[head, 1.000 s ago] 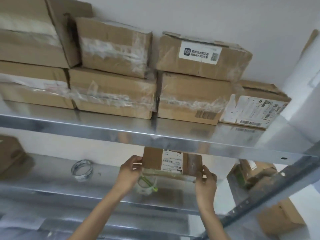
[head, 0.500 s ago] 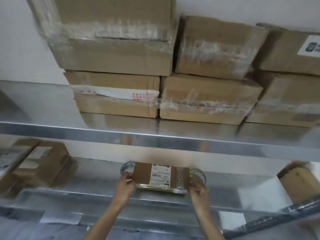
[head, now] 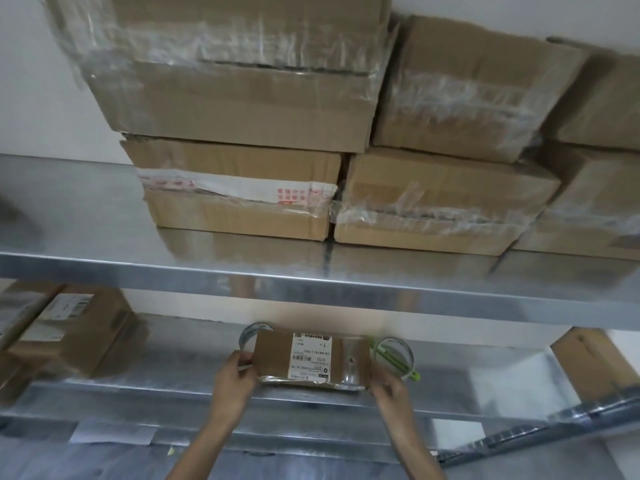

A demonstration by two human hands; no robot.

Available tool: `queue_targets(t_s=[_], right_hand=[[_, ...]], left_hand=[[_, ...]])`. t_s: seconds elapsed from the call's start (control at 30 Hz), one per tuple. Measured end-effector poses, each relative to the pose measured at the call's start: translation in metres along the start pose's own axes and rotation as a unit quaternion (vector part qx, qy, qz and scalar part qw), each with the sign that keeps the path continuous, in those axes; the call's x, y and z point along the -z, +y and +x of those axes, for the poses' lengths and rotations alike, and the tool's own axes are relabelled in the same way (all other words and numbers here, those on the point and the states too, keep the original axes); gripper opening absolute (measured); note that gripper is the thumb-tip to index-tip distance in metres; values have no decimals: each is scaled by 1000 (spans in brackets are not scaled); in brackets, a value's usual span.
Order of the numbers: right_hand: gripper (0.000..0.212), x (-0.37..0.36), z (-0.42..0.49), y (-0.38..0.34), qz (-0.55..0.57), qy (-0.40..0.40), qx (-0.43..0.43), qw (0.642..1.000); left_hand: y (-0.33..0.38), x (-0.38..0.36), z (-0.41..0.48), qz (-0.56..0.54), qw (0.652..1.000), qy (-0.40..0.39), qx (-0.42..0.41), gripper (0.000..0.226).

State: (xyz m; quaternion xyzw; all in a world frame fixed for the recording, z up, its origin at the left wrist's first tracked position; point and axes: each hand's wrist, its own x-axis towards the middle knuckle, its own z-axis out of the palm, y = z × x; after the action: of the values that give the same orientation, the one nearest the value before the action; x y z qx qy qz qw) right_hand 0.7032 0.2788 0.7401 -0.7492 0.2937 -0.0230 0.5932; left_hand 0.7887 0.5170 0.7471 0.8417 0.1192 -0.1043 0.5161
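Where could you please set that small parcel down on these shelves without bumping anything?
Lower shelf: bare metal between the left boxes and the left tape roll, and between the green tape dispenser and the right box. Upper shelf: bare only left of the stacked boxes; elsewhere crowded.

This is a parcel storeroom or small shipping depot. Galvanised steel shelves (head: 104,268) run along a plain white wall (head: 34,81), and the upper one is stacked two high with cardboard cartons (head: 242,109) sealed in clear packing tape. Below, a small parcel (head: 273,358) bears a printed shipping label (head: 310,356), with tape rolls (head: 394,346) just behind. The blurred boxes (head: 86,341) at the left seem to be labelled too.
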Motion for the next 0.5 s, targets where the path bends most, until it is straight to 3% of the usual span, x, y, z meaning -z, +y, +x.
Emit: queue_targets(t_s=[0.3, 0.4, 0.5], right_hand=[[19, 27, 5, 7, 1, 39, 0, 999], [16, 30, 9, 12, 1, 42, -4, 999], [13, 28, 18, 14, -19, 71, 23, 997]], left_hand=[[-4, -29, -6, 3, 1000, -20, -3, 15], [-1, -38, -5, 25, 999, -25, -36, 5], [0, -38, 4, 35, 996, -36, -76, 23]])
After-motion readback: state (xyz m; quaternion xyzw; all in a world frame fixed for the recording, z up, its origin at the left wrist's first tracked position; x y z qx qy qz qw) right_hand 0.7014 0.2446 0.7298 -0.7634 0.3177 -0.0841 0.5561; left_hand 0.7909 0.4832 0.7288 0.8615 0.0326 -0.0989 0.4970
